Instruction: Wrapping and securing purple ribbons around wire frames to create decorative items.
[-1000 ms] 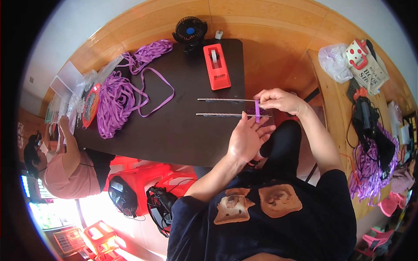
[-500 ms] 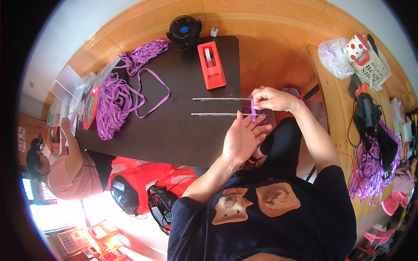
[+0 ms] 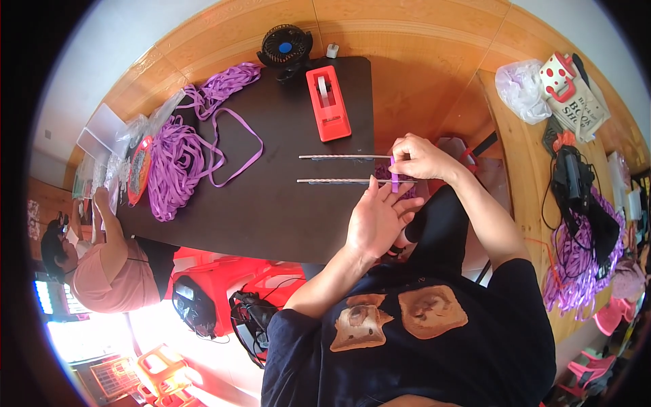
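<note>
Two thin, twisted-looking rods, the far rod (image 3: 342, 157) and the near rod (image 3: 339, 181), lie parallel across the right edge of the dark table (image 3: 271, 210). Near their right ends a narrow purple ribbon (image 3: 395, 178) runs from one rod to the other. My right hand (image 3: 422, 159) has thumb and fingers closed on the ribbon by the far rod. Palm up, my left hand (image 3: 377, 224) is at the near rod, its thumb raised beside the rod and its fingers stretched out around the ribbon's lower end. Whether those fingers press on the ribbon is unclear.
A red tape dispenser (image 3: 329, 105) and a black fan (image 3: 285, 51) stand at the far side. Loose purple ribbon (image 3: 175, 166) is heaped on the table's left. Another person (image 3: 112, 271) sits at the far left. A wooden table (image 3: 519, 163) holds bags and more ribbon.
My right hand has shifted slightly at the far rod, its fingers still on the ribbon. The left hand keeps almost the same pose. The whole view has moved a little.
</note>
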`<state>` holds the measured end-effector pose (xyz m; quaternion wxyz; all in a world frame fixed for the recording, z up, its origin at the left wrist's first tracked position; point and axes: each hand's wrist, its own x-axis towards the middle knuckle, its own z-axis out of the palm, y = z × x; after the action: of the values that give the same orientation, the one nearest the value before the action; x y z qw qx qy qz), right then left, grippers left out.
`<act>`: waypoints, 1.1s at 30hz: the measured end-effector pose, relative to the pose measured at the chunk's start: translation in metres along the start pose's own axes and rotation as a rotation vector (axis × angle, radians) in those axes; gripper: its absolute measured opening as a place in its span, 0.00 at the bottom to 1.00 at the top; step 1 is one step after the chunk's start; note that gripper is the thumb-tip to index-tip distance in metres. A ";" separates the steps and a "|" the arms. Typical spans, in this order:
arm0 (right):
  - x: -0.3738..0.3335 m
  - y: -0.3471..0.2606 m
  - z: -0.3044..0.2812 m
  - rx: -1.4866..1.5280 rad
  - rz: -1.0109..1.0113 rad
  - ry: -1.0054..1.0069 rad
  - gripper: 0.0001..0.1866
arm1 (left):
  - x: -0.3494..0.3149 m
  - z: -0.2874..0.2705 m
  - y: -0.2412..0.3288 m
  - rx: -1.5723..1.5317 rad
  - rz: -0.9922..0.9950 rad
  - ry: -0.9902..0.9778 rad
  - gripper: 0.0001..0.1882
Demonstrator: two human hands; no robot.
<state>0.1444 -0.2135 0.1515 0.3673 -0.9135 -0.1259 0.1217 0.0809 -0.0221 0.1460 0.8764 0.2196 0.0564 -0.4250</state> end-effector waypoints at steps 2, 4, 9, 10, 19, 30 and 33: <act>-0.001 -0.004 0.002 0.011 0.114 0.036 0.13 | 0.000 0.000 0.000 -0.002 -0.002 0.003 0.35; -0.004 -0.027 0.006 -0.138 0.165 0.114 0.12 | 0.000 0.000 0.001 -0.011 -0.007 0.001 0.35; -0.006 -0.045 0.025 -0.618 0.237 0.358 0.11 | 0.000 0.001 0.001 -0.030 -0.009 -0.037 0.33; -0.006 -0.048 0.027 -0.617 0.235 0.359 0.11 | 0.000 0.002 0.001 -0.037 -0.012 -0.041 0.32; -0.018 -0.055 0.039 -0.739 0.293 0.528 0.16 | 0.002 -0.006 0.000 0.005 -0.009 -0.069 0.31; -0.044 0.019 0.046 0.751 0.085 0.471 0.22 | -0.002 -0.002 -0.001 -0.024 -0.012 -0.024 0.31; -0.047 0.027 0.059 1.306 0.181 0.489 0.20 | -0.001 -0.002 0.000 -0.022 -0.008 -0.027 0.32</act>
<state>0.0859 -0.2093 0.0977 0.8468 -0.5143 0.1357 -0.0066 0.0804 -0.0201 0.1443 0.8777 0.2039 0.0503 -0.4307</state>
